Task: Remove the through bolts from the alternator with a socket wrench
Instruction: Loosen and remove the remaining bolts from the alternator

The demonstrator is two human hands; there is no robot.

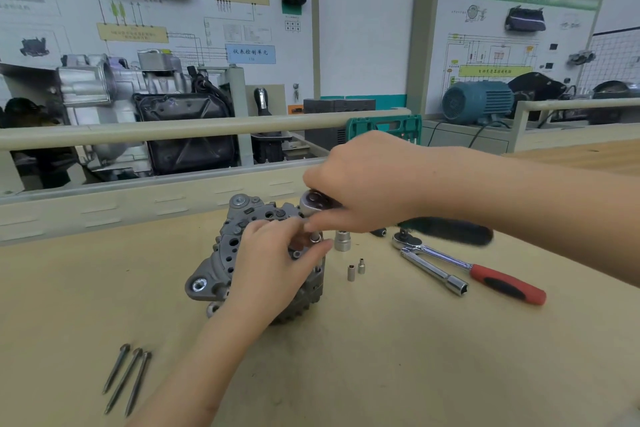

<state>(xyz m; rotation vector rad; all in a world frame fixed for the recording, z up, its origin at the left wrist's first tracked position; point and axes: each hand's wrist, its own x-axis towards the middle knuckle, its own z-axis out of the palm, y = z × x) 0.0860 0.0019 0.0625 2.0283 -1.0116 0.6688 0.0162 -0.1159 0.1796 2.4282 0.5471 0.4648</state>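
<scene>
Loose bolts [126, 376]: three. Alternator [221, 263]: one. Ratchet wrenches: two. Loose sockets: three. Extension bar [434, 272]: one.

The right hand [367, 184] covers most of the wrench [313, 201], so only its round head shows. The left hand [273, 260] hides the alternator's [221, 253] middle. Whatever bolt or socket sits under the head is hidden behind the fingers [318, 224].
</scene>
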